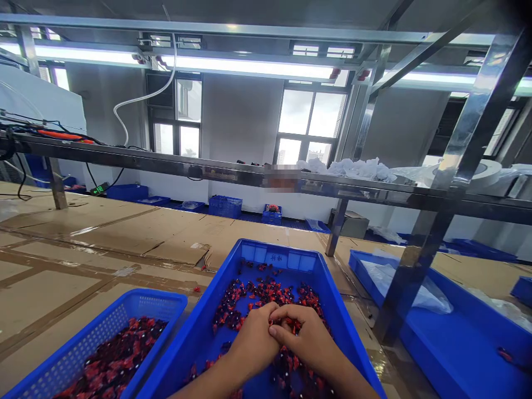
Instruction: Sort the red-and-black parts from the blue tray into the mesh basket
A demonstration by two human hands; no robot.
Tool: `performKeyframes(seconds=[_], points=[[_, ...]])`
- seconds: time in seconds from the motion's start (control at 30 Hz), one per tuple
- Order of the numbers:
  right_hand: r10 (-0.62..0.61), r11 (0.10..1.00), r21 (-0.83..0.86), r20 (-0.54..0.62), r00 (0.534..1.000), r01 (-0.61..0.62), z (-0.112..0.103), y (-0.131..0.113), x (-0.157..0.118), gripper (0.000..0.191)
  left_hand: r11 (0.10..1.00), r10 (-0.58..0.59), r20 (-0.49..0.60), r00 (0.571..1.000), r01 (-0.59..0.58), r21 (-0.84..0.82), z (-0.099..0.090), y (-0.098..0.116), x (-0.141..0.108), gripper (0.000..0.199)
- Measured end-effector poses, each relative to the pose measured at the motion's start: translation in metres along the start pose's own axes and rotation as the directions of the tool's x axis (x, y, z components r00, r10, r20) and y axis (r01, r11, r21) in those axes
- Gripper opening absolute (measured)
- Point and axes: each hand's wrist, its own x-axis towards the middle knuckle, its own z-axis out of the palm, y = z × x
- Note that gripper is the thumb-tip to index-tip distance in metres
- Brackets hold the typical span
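While the head view shows both hands meeting over the blue tray (305, 261), the left hand (256, 339) and right hand (311, 333) have their fingers curled in against each other; I cannot tell how far either grip is closed or whether it has hold of anything. Small red-and-dark pieces (270, 290) lie scattered on the tray's floor, under and beyond the hands. Because the fingers overlap, a piece between them could slip out unseen and be lost among the rest. Since a perforated basket (93, 333) of similar pieces stands just beside the tray, a careless flick might mix the two lots. A loose red scrap (197, 289) on the cardboard-covered worktop (137, 235) suggests pieces could easily land outside.
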Motion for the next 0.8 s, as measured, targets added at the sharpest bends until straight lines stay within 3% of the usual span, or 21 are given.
performKeyframes(seconds=[0.1,0.2,0.43,0.6,0.7,0.8], points=[[0.026,0.995,0.101,0.01,1.0,-0.026,0.0,0.005,0.002,0.009,0.999,0.021,-0.019,1.0,-0.02,0.05,0.002,-0.001,0.0,0.014],[0.109,0.94,0.317,0.064,0.992,-0.123,0.001,0.011,0.007,0.019,0.997,0.027,-0.036,0.999,-0.024,0.078,0.002,0.0,-0.001,0.014],[0.303,0.594,0.742,0.152,0.941,-0.312,-0.008,0.013,0.008,0.036,0.997,0.006,-0.019,1.0,-0.004,0.082,0.001,0.006,-0.003,0.019],[0.386,0.396,0.804,0.291,0.875,-0.442,-0.014,0.015,0.009,0.042,0.997,-0.003,0.011,1.0,0.003,0.073,0.0,0.007,-0.004,0.019],[0.462,0.347,0.776,0.347,0.816,-0.526,-0.012,0.017,0.01,0.044,0.997,-0.001,0.0,1.0,0.001,0.083,0.0,0.007,-0.004,0.021],[0.492,0.315,0.783,0.348,0.798,-0.536,-0.009,0.018,0.01,0.038,0.998,0.004,-0.006,1.0,-0.003,0.066,0.001,0.007,-0.004,0.023]])
